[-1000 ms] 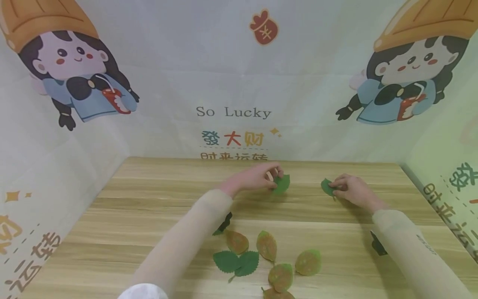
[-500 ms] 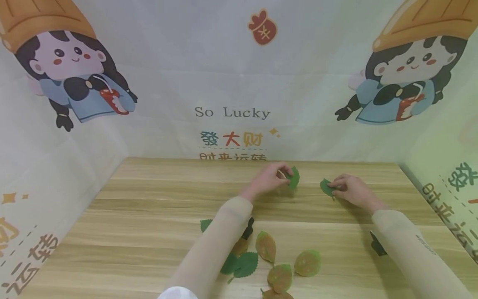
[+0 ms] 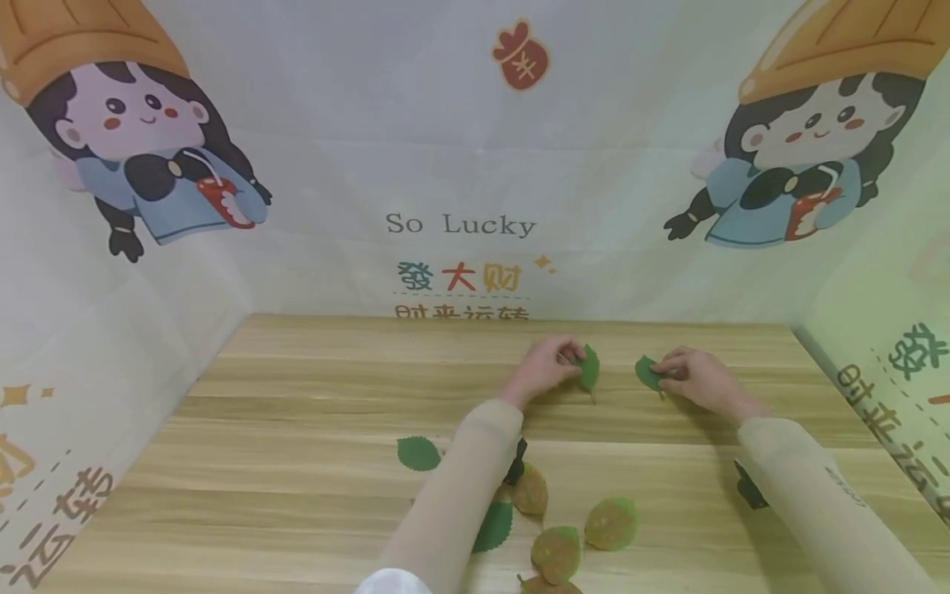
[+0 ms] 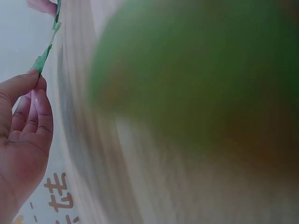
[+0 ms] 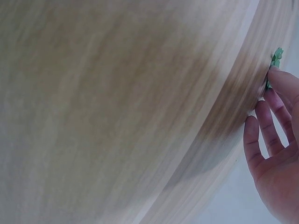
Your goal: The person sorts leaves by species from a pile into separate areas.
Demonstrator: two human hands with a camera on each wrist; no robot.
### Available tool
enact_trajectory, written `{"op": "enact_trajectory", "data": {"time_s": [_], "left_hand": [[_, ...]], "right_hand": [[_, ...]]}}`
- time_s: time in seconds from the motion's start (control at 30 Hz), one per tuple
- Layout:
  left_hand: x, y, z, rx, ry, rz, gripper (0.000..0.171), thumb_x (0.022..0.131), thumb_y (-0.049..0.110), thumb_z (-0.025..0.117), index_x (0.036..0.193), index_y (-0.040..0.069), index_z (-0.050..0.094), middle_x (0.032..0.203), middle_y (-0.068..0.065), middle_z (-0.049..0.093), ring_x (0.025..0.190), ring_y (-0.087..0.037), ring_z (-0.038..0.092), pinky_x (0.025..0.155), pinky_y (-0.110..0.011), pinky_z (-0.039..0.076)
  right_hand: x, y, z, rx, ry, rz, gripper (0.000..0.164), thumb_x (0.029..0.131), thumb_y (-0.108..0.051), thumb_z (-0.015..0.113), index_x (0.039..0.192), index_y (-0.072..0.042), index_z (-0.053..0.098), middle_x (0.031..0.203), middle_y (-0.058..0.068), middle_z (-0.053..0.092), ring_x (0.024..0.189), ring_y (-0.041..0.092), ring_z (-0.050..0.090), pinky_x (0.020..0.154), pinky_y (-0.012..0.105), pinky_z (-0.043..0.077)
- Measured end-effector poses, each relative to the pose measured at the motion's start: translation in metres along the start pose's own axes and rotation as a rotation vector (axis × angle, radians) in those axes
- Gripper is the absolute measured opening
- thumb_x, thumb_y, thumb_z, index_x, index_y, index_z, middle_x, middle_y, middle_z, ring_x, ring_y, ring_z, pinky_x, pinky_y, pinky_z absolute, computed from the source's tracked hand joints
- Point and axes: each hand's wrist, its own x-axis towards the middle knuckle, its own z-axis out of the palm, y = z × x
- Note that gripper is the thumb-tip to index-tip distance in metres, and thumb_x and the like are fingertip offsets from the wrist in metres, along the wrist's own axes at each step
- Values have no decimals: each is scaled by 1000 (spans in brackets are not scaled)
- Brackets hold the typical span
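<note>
Near the far edge of the table, my left hand (image 3: 545, 370) pinches a green leaf (image 3: 590, 367) with a serrated edge between thumb and fingertips, its stem pointing down. A short way to its right, my right hand (image 3: 705, 381) pinches a second green leaf (image 3: 646, 371) at its right side, fingertips low over the wood. In the left wrist view the held leaf (image 4: 42, 61) appears edge-on above the thumb. The right wrist view has its leaf (image 5: 277, 56) between thumb and forefinger, the other fingers spread loosely.
Toward the front of the wooden table (image 3: 282, 412) lie a green leaf (image 3: 418, 453), another green leaf (image 3: 496, 526) partly behind the left sleeve (image 3: 453, 495), and several reddish-green leaves (image 3: 612, 523). A printed cloth wall (image 3: 334, 165) stands behind the table. Something green blurs (image 4: 201, 70) close to the left wrist camera.
My left hand has carried its leaf rightward, then lowered it closer to the right hand's leaf. The left sleeve's shift uncovers a green leaf at left. My right hand stays in place.
</note>
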Motion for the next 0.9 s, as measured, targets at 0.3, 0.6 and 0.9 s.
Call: {"op": "enact_trajectory", "data": {"time_s": [0.3, 0.6, 0.9], "left_hand": [[1, -2, 12, 17, 21, -47, 22, 86, -3, 69, 107, 4, 65, 104, -13, 66, 86, -11, 55, 79, -19, 48], [5, 7, 16, 269, -17, -42, 25, 85, 1, 72, 109, 7, 67, 103, -9, 66, 92, -14, 56, 83, -22, 49], [8, 21, 15, 394, -61, -111, 21, 86, 2, 71, 107, 6, 69, 122, -10, 66, 116, -23, 58, 103, -30, 48]], "right_hand": [[0, 1, 1, 11, 2, 2, 31, 88, -8, 69, 117, 4, 68, 119, 29, 62, 95, 34, 63, 80, 48, 55], [0, 1, 1, 15, -7, 9, 31, 89, -8, 70, 117, 5, 68, 120, 29, 61, 95, 35, 63, 80, 47, 55], [1, 1, 1, 9, -4, 1, 30, 89, -7, 69, 117, 5, 68, 119, 29, 62, 95, 35, 64, 81, 49, 55]]}}
